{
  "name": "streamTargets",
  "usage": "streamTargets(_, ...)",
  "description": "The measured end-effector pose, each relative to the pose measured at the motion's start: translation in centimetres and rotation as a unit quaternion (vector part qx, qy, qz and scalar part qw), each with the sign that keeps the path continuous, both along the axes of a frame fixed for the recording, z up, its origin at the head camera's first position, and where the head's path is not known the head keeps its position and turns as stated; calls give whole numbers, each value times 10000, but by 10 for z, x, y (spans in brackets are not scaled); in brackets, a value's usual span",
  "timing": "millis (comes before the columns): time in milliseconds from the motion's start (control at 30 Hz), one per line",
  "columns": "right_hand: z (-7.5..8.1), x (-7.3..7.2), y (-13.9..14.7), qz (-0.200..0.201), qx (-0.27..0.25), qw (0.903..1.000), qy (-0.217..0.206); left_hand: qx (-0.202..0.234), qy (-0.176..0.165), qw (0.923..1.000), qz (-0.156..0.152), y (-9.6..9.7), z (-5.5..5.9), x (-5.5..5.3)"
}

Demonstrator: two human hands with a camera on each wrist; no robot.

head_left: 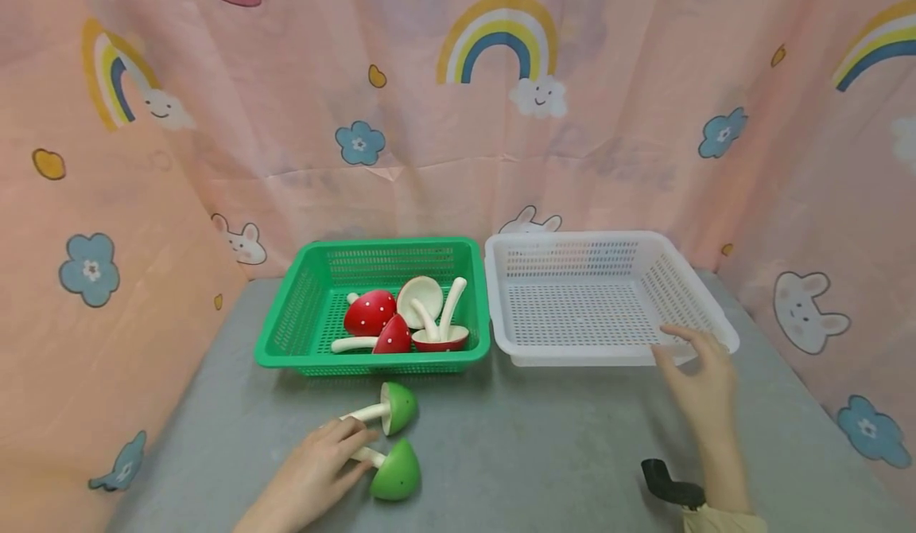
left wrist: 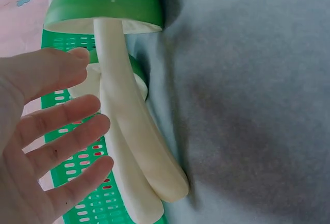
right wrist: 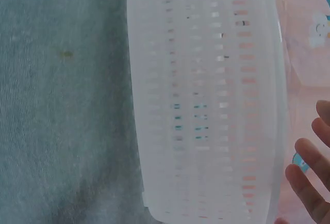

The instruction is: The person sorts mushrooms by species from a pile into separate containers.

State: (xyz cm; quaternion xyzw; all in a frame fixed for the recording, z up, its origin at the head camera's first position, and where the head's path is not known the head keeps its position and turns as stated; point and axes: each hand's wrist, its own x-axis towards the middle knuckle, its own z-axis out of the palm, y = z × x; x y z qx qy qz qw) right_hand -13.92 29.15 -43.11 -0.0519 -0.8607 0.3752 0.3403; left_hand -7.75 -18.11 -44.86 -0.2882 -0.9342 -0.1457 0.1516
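Note:
Two toy mushrooms with green caps lie on the table in front of the green basket, the upper mushroom and the lower mushroom. My left hand is over their white stems. In the left wrist view its fingers are spread beside the stems and hold nothing; whether they touch cannot be told. My right hand hovers at the front right corner of the white basket, thumb and fingers apart and holding nothing. Several red-capped mushrooms lie inside the green basket.
The two baskets stand side by side at the back of the grey table. Behind and beside them hangs a pink patterned curtain. A black strap-like piece sticks out from the right wrist.

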Motion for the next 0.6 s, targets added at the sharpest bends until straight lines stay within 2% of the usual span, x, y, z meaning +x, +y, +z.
streamTargets(133, -2, -4, 2, -22, 478, 9983, -322, 16, 405, 9989, -243, -1, -5, -2)
streamTargets(233, -5, -5, 4, -53, 712, 9959, -555, -34, 373, 9990, -260, -2, -7, -2)
streamTargets(400, -12, -4, 8, -104, 839, 9955, -419, -160, 227, 9992, -286, -3, -10, -2)
streamTargets(600, -15, -3, 12, -84, 963, 9941, -484, -320, 283, 9986, -322, -4, -13, -4)
